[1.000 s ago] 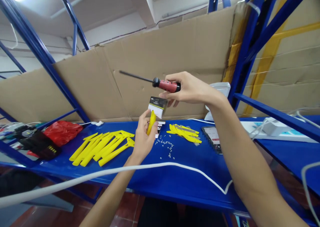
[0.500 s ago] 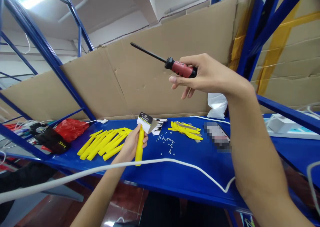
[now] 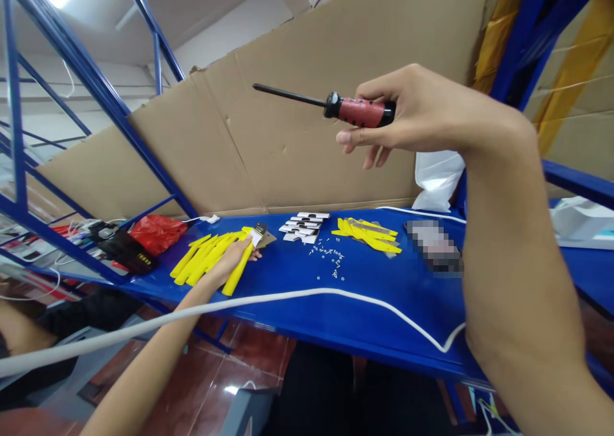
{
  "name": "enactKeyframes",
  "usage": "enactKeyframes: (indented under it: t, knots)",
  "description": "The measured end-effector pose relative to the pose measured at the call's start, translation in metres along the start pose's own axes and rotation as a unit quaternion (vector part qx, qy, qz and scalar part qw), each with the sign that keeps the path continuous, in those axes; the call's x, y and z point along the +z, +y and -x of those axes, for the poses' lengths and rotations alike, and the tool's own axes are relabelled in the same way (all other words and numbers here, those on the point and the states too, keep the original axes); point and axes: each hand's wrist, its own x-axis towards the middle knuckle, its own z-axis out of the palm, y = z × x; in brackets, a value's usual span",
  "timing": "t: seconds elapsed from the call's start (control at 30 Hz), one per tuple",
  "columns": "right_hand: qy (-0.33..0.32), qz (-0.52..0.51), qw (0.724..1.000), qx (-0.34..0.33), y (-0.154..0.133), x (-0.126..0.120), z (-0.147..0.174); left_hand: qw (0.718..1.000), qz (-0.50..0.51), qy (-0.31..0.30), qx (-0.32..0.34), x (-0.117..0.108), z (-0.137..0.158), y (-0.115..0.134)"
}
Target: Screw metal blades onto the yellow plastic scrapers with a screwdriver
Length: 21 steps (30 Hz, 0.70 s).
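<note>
My right hand (image 3: 412, 113) is raised high in front of the cardboard, closed around the red and black grip of a screwdriver (image 3: 362, 112) whose dark shaft points left. Lower down, my left hand (image 3: 231, 258) grips a yellow plastic handle (image 3: 238, 273) with a black-and-white card (image 3: 258, 234) at its upper end. Similar yellow handles (image 3: 199, 264) lie in a row on the blue table, beside and partly behind that hand. Small screws and nuts (image 3: 332, 253) are scattered mid-table. Past them are white folded cards (image 3: 302, 227) and flat yellow pieces (image 3: 368, 234).
A white cable (image 3: 330, 291) runs across the foreground. On the right lie a pixelated phone-like object (image 3: 434, 247) and a white plastic bag (image 3: 437, 180). A black device (image 3: 123, 249) and a red bag (image 3: 159, 233) sit left, near blue rack posts (image 3: 144, 158). Cardboard (image 3: 288, 142) walls the back.
My left hand has moved left and down with the yellow handle, toward the row of handles, uncovering the white cards. The screwdriver stays raised in my right hand. The view has shifted slightly.
</note>
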Motion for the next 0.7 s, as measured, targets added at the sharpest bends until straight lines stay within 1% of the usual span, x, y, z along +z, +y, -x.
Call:
enactKeyframes:
  t: [0.07, 0.23, 0.3, 0.37, 0.5, 0.6, 0.7]
  knots:
    - [0.002, 0.022, 1.000, -0.011, 0.000, 0.000, 0.000, 0.996, -0.079, 0.003, 0.031, -0.008, -0.008, -0.002]
    - [0.013, 0.047, 0.999, -0.008, -0.003, 0.000, 0.003, 0.987, -0.148, -0.003, 0.064, -0.031, -0.023, -0.008]
    - [0.016, 0.055, 0.998, -0.005, -0.003, -0.002, 0.004, 0.980, -0.183, -0.003, 0.079, -0.036, -0.026, -0.011]
    - [0.014, 0.061, 0.998, -0.004, -0.003, -0.003, 0.004, 0.971, -0.221, -0.006, 0.095, -0.035, -0.029, -0.013]
    - [0.003, 0.073, 0.997, -0.002, -0.001, -0.007, 0.005, 0.949, -0.289, -0.005, 0.124, -0.022, -0.030, -0.016]
    - [-0.008, 0.086, 0.996, 0.000, 0.001, -0.009, 0.005, 0.935, -0.329, 0.013, 0.133, -0.016, -0.028, -0.016]
    - [-0.011, 0.101, 0.995, 0.003, 0.004, -0.009, 0.004, 0.922, -0.363, 0.039, 0.131, -0.020, -0.026, -0.016]
